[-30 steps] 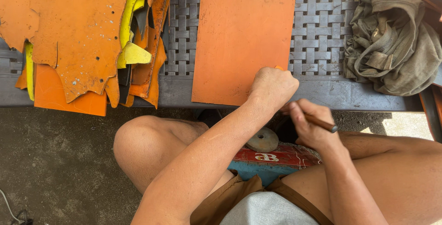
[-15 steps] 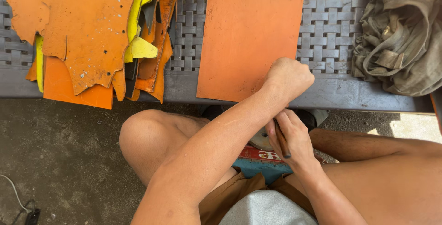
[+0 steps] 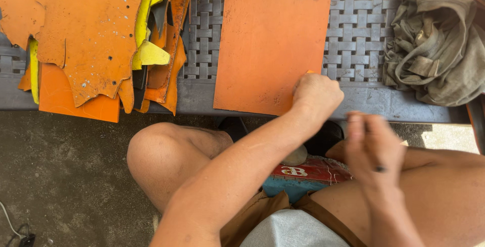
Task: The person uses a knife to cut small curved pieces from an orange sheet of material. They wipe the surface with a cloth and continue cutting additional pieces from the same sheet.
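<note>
Fist on the orange sheet at the bench's front edge
The left hand [image 3: 317, 94] is curled tight on the orange sheet [image 3: 270, 47]; the blurred right hand [image 3: 371, 148], fingers together, pinches something small and dark

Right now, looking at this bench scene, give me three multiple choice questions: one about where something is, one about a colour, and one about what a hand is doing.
1. Where does the crumpled cloth lie?
A. at the bench's right end
B. on the ground
C. on the scrap pile

2. What colour is the flat rectangular sheet?
A. yellow
B. orange
C. grey

3. What is the left hand doing?
A. lying open on a knee
B. lifting the cloth
C. resting closed on the sheet's lower right corner

Answers:
1 A: the cloth sits on the woven bench, right of the sheet.
2 B: the sheet is plain orange.
3 C: the fist rests at that corner, while the right hand is blurred above the lap.
</note>
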